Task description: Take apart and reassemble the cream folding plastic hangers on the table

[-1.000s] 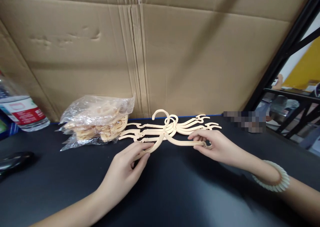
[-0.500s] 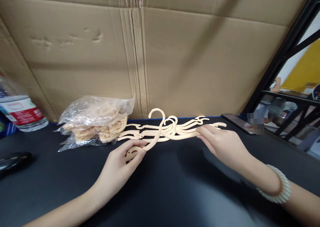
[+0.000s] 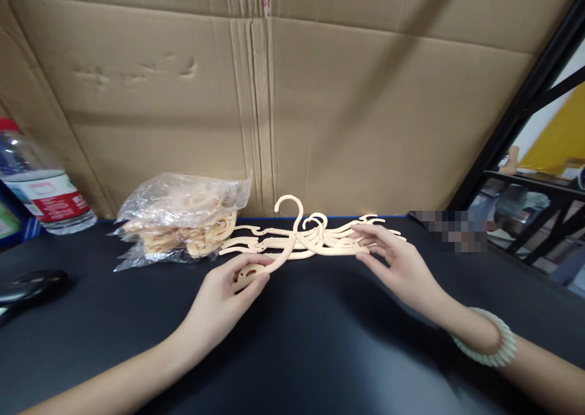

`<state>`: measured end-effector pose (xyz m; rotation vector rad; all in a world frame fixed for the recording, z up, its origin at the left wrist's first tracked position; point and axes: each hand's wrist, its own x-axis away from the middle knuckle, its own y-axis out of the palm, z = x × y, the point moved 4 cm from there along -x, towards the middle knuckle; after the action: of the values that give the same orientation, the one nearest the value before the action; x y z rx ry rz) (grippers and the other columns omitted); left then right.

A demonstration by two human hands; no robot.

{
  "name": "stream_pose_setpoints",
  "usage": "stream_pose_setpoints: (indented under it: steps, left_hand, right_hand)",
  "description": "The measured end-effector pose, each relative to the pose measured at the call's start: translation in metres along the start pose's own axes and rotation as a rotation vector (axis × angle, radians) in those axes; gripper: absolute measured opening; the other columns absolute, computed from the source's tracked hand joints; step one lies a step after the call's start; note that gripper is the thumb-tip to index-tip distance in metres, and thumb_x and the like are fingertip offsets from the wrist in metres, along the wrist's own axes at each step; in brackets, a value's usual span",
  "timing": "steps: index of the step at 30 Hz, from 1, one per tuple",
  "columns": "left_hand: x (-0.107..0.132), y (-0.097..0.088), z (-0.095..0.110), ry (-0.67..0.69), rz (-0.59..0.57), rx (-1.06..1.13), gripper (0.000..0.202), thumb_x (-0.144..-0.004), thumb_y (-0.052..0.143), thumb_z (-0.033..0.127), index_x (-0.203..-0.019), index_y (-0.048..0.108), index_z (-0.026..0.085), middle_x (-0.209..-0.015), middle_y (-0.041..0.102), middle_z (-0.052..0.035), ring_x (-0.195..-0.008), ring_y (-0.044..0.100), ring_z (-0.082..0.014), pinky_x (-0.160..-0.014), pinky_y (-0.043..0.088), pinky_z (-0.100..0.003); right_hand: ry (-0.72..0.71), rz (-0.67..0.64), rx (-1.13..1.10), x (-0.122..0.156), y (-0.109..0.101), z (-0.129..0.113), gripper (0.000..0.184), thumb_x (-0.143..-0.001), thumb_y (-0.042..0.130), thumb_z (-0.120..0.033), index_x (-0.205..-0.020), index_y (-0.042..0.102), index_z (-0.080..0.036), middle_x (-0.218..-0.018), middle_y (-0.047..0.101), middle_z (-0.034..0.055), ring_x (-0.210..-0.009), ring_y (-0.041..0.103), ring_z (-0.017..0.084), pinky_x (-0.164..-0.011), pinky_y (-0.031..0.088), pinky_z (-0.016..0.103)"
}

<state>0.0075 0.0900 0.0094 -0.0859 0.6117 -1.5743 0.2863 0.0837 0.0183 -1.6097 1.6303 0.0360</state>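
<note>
My left hand (image 3: 235, 290) is closed around one end of a cream plastic clothes hanger (image 3: 286, 256), thumb in front and fingers behind. The hanger's hook rises at its middle, and its other arm reaches right. At that far tip is my right hand (image 3: 390, 259), thumb and fingers apart around it; whether a fingertip touches it I cannot tell. Behind the held hanger, several more cream hangers (image 3: 274, 242) lie overlapping on the black table (image 3: 311, 342), partly hidden by it and by my right hand.
Clear plastic bags of cream hanger parts (image 3: 183, 214) are piled left of the loose hangers. Further left are a water bottle (image 3: 50, 189) and a black mouse (image 3: 31, 287). A cardboard sheet (image 3: 388, 110) stands along the back. A black metal frame (image 3: 516, 107) rises at the right.
My right hand has loosened its pinch on the hanger's right end and spread its fingers. My left hand keeps its hold. The view has shifted slightly.
</note>
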Motion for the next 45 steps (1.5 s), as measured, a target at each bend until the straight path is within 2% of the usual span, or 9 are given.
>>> stream_pose_setpoints:
  steps: [5,10,15,21,23,28,32,41,45]
  left_hand:
    - [-0.001,-0.001,-0.008,-0.087,0.065,0.182,0.037,-0.069,0.075,0.040,-0.098,0.069,0.019,-0.105,0.071,-0.0079,-0.089,0.067,-0.0235,-0.085,0.053,-0.036]
    - [-0.001,-0.002,-0.008,-0.176,0.135,0.420,0.063,-0.065,0.082,0.033,-0.120,0.056,0.017,-0.078,0.068,-0.0011,-0.074,0.065,-0.0161,-0.071,0.053,-0.027]
    - [0.000,0.004,-0.002,-0.148,0.054,0.449,0.049,-0.067,0.081,0.031,-0.108,0.058,0.017,-0.075,0.068,-0.0004,-0.066,0.062,-0.0137,-0.053,0.048,-0.020]
    - [0.008,0.018,0.001,-0.152,-0.150,0.442,0.037,-0.071,0.077,0.035,-0.100,0.064,0.015,-0.075,0.071,-0.0038,-0.067,0.068,-0.0183,-0.069,0.057,-0.031]
    - [0.009,0.020,0.002,-0.139,-0.177,0.438,0.037,-0.073,0.076,0.035,-0.102,0.064,0.015,-0.077,0.072,-0.0048,-0.072,0.070,-0.0194,-0.072,0.058,-0.032]
    - [0.012,0.022,0.003,-0.196,-0.151,0.482,0.041,-0.073,0.076,0.037,-0.105,0.060,0.016,-0.077,0.071,-0.0043,-0.074,0.068,-0.0198,-0.057,0.056,-0.026]
    - [0.016,0.025,0.007,-0.186,-0.176,0.512,0.043,-0.074,0.075,0.035,-0.109,0.058,0.016,-0.078,0.070,-0.0047,-0.076,0.067,-0.0198,-0.059,0.057,-0.027]
    - [0.018,0.026,0.011,-0.081,-0.209,0.510,0.025,-0.076,0.074,0.029,-0.095,0.064,0.018,-0.096,0.068,-0.0062,-0.085,0.064,-0.0182,-0.069,0.057,-0.027]
    - [0.019,0.029,0.011,-0.071,-0.269,0.519,0.020,-0.080,0.071,0.029,-0.097,0.063,0.020,-0.095,0.067,-0.0051,-0.083,0.063,-0.0174,-0.065,0.057,-0.026]
  right_hand:
    - [0.120,-0.048,-0.269,-0.006,-0.001,0.007,0.022,-0.086,0.061,-0.028,-0.106,0.066,-0.023,-0.108,0.067,0.0061,-0.100,0.062,0.020,-0.092,0.051,0.038]
    - [0.288,0.003,-0.411,-0.007,-0.002,0.016,0.020,-0.079,0.067,-0.032,-0.094,0.071,-0.018,-0.092,0.066,0.0060,-0.069,0.053,0.014,-0.064,0.049,0.030]
    - [0.406,-0.102,-0.705,0.004,0.019,0.009,0.029,-0.075,0.076,-0.030,-0.100,0.067,-0.018,-0.081,0.060,0.0015,-0.065,0.052,0.010,-0.062,0.047,0.026]
    - [0.468,-0.351,-1.012,0.021,0.048,-0.011,0.045,-0.077,0.078,-0.025,-0.114,0.053,-0.023,-0.110,0.061,0.0061,-0.089,0.064,0.015,-0.087,0.050,0.035]
    - [0.461,-0.402,-1.035,0.023,0.050,-0.015,0.041,-0.077,0.078,-0.023,-0.111,0.055,-0.023,-0.112,0.062,0.0069,-0.097,0.063,0.016,-0.093,0.048,0.037]
    - [0.367,-0.551,-1.029,0.025,0.048,-0.023,0.030,-0.082,0.073,-0.025,-0.110,0.063,-0.020,-0.118,0.062,0.0095,-0.113,0.057,0.021,-0.104,0.040,0.045]
    - [0.321,-0.736,-0.920,0.032,0.051,-0.031,0.042,-0.086,0.068,-0.031,-0.127,0.060,-0.023,-0.134,0.054,0.0107,-0.120,0.054,0.022,-0.103,0.040,0.042]
    - [0.308,-0.725,-0.795,0.037,0.049,-0.033,0.050,-0.086,0.068,-0.033,-0.134,0.055,-0.030,-0.135,0.049,0.0091,-0.095,0.057,0.015,-0.079,0.048,0.027]
    - [0.276,-0.736,-0.773,0.036,0.048,-0.040,0.052,-0.087,0.066,-0.027,-0.137,0.051,-0.035,-0.138,0.044,0.0075,-0.093,0.054,0.013,-0.080,0.047,0.027]
